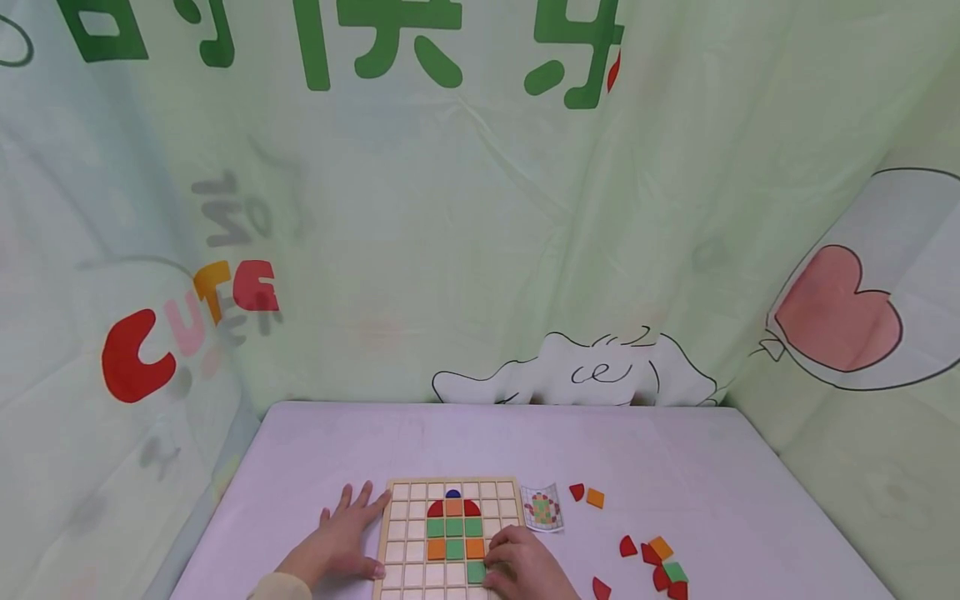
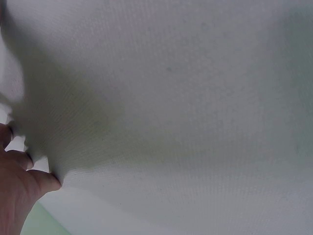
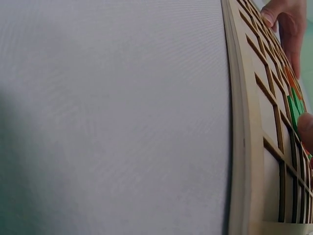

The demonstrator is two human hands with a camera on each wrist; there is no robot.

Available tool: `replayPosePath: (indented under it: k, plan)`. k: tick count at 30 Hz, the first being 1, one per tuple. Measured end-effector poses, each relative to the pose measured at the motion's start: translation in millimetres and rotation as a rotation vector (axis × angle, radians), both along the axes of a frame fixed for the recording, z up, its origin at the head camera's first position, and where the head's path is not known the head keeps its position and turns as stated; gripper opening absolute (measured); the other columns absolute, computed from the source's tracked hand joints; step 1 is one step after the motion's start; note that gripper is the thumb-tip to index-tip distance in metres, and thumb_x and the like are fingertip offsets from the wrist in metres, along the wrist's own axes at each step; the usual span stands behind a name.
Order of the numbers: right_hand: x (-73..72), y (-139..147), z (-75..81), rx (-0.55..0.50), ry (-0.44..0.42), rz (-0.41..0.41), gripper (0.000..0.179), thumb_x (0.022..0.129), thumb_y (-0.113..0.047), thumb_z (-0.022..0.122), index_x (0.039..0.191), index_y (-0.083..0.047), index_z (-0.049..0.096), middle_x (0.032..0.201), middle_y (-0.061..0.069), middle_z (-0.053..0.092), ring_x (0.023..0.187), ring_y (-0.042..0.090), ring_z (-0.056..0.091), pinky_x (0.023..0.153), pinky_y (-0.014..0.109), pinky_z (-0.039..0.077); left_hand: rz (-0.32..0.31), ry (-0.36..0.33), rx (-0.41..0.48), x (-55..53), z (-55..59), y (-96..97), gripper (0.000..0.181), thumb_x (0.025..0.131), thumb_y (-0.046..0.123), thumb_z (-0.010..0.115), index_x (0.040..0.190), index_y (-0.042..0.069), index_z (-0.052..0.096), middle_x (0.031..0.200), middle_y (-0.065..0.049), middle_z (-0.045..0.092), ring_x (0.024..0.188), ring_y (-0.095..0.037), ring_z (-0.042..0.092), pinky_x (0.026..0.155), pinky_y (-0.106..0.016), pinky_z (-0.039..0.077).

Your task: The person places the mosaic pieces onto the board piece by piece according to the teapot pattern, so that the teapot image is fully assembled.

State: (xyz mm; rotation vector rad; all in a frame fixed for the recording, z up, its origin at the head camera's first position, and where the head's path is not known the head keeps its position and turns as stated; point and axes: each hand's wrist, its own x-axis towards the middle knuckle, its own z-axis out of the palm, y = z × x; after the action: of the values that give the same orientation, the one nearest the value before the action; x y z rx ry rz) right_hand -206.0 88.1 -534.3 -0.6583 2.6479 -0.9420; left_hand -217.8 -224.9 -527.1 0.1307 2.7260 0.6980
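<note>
I have a gridded board (image 1: 416, 509) in front of me on the pale table (image 1: 315, 450), and I judge the layout on it to be well begun but unfinished. At the top sits a blue piece (image 1: 453, 494); under it an orange square (image 1: 453, 507) lies between two curved red pieces (image 1: 435, 508). Next comes a row of three green squares (image 1: 453, 527), then a green square flanked by two orange ones.

The row below holds just one green tile (image 1: 476, 572), at its right side, where the curled fingertips of my right hand (image 1: 521, 560) seem to pinch its edge; I can't tell whether it is fully seated. The two cells to its left are bare. My left hand (image 1: 341, 542) is spread along the board's left edge, thumb and forefinger against the frame.

The picture card (image 1: 542, 508), just beside the board's right edge, shows red bits along the sides of a green middle; my green rows have none beside them, so I take those as left to lay. Loose pieces remain on the right: several red wedges (image 1: 627, 546), two orange squares (image 1: 595, 498) and a green square (image 1: 675, 572). The board's near end is out of sight
</note>
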Motion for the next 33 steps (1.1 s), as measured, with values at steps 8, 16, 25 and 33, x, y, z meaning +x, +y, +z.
replayPosePath:
  k: [8, 16, 25, 33]
  plan:
    - [-0.8, 0.3, -3.6, 0.015, 0.060, 0.025, 0.014, 0.089, -0.022, 0.079, 0.098, -0.012, 0.082, 0.100, -0.009, 0.062, 0.089, 0.001, 0.048, 0.080, 0.022, 0.054, -0.007, 0.005, 0.000, -0.4, -0.3, -1.0, 0.110, 0.062, 0.034, 0.096, 0.155, 0.011, 0.043, 0.165, -0.029, 0.027, 0.152, -0.060, 0.009, 0.111, -0.084, 0.013]
    - [0.2, 0.9, -3.7, 0.011, 0.079, 0.040, 0.014, 0.090, -0.020, 0.078, 0.100, -0.011, 0.082, 0.100, -0.010, 0.061, 0.088, -0.001, 0.048, 0.080, 0.021, 0.054, -0.026, -0.003, 0.007, 0.5, 0.3, -2.1, 0.111, 0.063, 0.034, 0.095, 0.156, 0.010, 0.041, 0.165, -0.031, 0.025, 0.151, -0.061, 0.009, 0.111, -0.085, 0.012]
    - [-2.5, -16.6, 6.9, 0.018, 0.157, 0.110, 0.019, 0.092, -0.019, 0.076, 0.110, -0.017, 0.080, 0.110, -0.008, 0.064, 0.098, 0.007, 0.055, 0.085, 0.026, 0.055, -0.023, -0.013, 0.012, -0.3, -2.9, -5.5, 0.111, 0.063, 0.035, 0.095, 0.157, 0.011, 0.040, 0.165, -0.030, 0.024, 0.152, -0.060, 0.007, 0.111, -0.084, 0.011]
    - [-6.4, -35.6, -1.1, 0.095, 0.288, 0.214, 0.031, 0.097, -0.023, 0.069, 0.128, -0.017, 0.073, 0.134, 0.004, 0.061, 0.122, 0.020, 0.057, 0.101, 0.034, 0.054, -0.013, 0.008, 0.026, 1.5, 2.1, -1.9, 0.108, 0.063, 0.030, 0.096, 0.155, 0.011, 0.043, 0.164, -0.030, 0.027, 0.152, -0.061, 0.009, 0.111, -0.084, 0.012]
